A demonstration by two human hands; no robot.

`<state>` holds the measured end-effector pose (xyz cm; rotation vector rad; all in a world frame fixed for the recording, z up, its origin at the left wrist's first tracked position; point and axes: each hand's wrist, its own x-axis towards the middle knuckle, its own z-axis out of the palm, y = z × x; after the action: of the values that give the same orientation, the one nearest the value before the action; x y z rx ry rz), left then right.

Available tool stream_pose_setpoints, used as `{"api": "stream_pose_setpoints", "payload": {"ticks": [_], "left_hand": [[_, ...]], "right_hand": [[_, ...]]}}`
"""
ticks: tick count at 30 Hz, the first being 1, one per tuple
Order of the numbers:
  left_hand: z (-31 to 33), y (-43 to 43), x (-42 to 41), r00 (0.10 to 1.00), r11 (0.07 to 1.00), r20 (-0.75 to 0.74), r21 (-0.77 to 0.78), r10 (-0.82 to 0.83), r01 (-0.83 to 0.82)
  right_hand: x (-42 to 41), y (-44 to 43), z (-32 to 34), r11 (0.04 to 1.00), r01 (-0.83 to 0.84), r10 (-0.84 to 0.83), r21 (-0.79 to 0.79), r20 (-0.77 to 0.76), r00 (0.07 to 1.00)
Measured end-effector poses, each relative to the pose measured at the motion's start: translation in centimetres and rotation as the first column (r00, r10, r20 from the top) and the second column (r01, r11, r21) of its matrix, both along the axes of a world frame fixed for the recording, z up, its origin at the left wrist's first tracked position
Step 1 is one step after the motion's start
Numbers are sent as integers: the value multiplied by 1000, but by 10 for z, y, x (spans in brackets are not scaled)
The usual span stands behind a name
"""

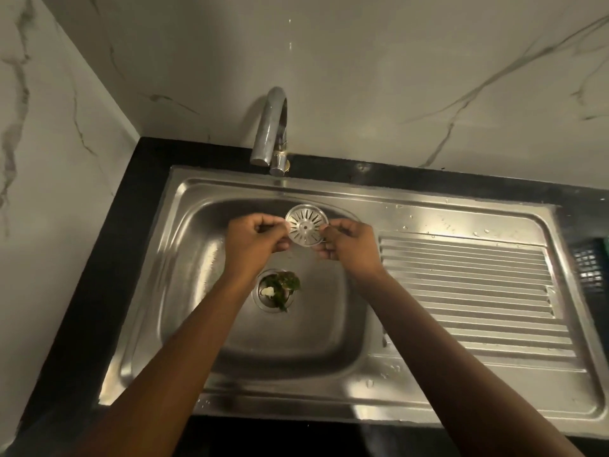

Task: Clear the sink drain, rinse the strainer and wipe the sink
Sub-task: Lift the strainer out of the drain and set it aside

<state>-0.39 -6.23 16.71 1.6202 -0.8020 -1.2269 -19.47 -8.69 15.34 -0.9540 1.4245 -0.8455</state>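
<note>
A round metal strainer (pixel 306 224) with radial slots is held up over the back of the steel sink basin (pixel 204 291), below the tap. My left hand (pixel 253 240) pinches its left rim and my right hand (pixel 349 244) pinches its right rim. Beneath my hands the open drain (pixel 276 290) holds green leafy scraps and a white bit of food waste. No water runs from the tap.
A chrome tap (pixel 272 130) rises at the back of the sink against a marble wall. The ribbed draining board (pixel 471 291) lies to the right, with water drops on it. A dark basket (pixel 590 268) sits at the far right on the black counter (pixel 99 258).
</note>
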Motion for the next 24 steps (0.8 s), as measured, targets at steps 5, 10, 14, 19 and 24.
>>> {"api": "stream_pose_setpoints", "payload": {"ticks": [5, 10, 14, 19, 24], "left_hand": [[0, -16, -13, 1000, 999, -11, -40, -22, 21], [-13, -5, -7, 998, 1000, 60, 11, -24, 23], [-25, 11, 8, 996, 998, 90, 64, -1, -5], [-36, 25, 32, 980, 994, 197, 108, -15, -6], [-46, 34, 49, 968, 990, 244, 140, -48, 13]], "right_hand": [[-31, -51, -6, 979, 197, -198, 50, 4, 980], [-48, -103, -18, 912, 376, -386, 162, 34, 922], [-49, -122, -29, 870, 452, -460, 199, -7, 888], [-50, -128, -37, 872, 451, -455, 191, -25, 890], [-53, -117, -35, 884, 439, -440, 160, -30, 898]]}}
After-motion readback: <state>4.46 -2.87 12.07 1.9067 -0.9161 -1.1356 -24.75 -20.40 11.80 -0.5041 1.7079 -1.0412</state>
